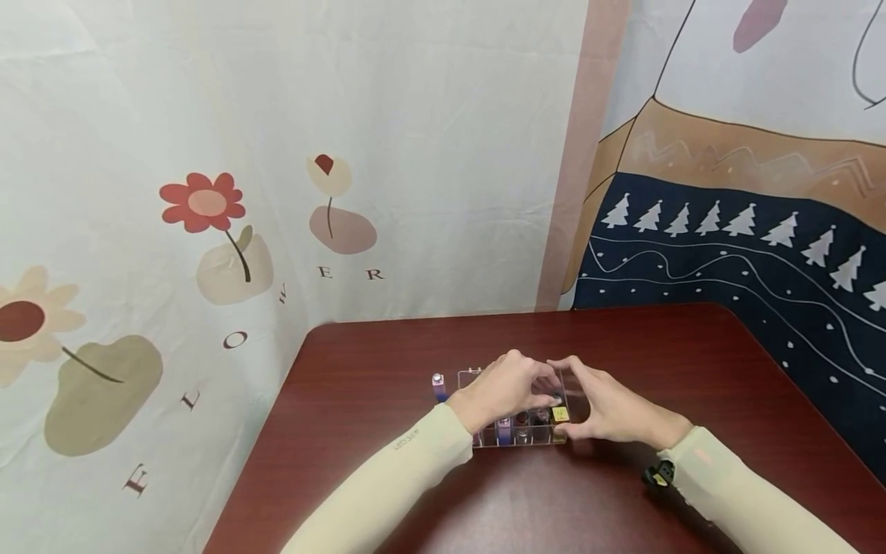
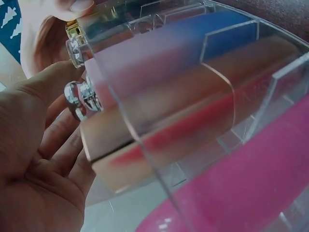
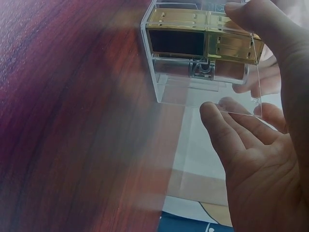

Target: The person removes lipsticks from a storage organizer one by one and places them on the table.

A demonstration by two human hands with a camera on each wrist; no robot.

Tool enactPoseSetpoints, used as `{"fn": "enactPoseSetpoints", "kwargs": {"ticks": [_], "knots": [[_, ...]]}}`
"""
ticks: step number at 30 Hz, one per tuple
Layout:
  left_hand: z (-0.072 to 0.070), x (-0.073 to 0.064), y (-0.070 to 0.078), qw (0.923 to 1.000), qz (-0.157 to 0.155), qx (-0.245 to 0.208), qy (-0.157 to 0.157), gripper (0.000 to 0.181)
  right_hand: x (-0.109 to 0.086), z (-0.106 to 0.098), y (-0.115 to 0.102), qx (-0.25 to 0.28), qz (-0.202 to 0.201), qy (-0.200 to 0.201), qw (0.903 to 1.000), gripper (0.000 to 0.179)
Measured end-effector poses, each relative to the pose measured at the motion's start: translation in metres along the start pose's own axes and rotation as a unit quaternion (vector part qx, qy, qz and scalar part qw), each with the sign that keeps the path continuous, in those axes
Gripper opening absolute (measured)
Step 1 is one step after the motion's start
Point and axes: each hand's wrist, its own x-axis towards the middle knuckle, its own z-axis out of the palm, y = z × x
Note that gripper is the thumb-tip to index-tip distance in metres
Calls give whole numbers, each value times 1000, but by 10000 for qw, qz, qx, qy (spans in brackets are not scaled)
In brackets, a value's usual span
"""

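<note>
A clear plastic lipstick organizer [image 1: 519,444] stands on the table, with several lipstick tubes in its compartments. My right hand [image 1: 616,404] grips its right end, thumb near the front corner and fingers at the back. Beside that thumb is a gold square tube [image 3: 178,41]. My left hand [image 1: 508,388] reaches over the organizer, its thumb and fingers pinching the top of a clear-and-silver lipstick tube [image 3: 227,70] beside the gold one. In the left wrist view, a pink-to-blue tube [image 2: 159,63], a brown-and-red tube [image 2: 169,130] and a bright pink tube [image 2: 241,179] lie behind the clear wall.
A purple-blue tube with a silvery top [image 1: 439,387] stands at the organizer's left end. The reddish-brown table [image 1: 388,354] reaches back to a curtain with printed flowers [image 1: 450,154]. A small black device [image 1: 659,475] hangs at the right sleeve's cuff.
</note>
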Motion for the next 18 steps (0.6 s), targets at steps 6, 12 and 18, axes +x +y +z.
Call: {"fn": "enactPoseSetpoints", "kwargs": {"ticks": [6, 12, 18], "knots": [[0, 0, 1, 10000, 83, 32, -24, 15, -1, 0, -2, 24, 27, -15, 10000, 97], [-1, -1, 3, 9999, 69, -16, -106, 13, -2, 1, -3, -46, 5, 29, 10000, 98], [0, 0, 3, 9998, 121, 108, -77, 12, -2, 1, -1, -38, -86, 76, 9999, 97]]}}
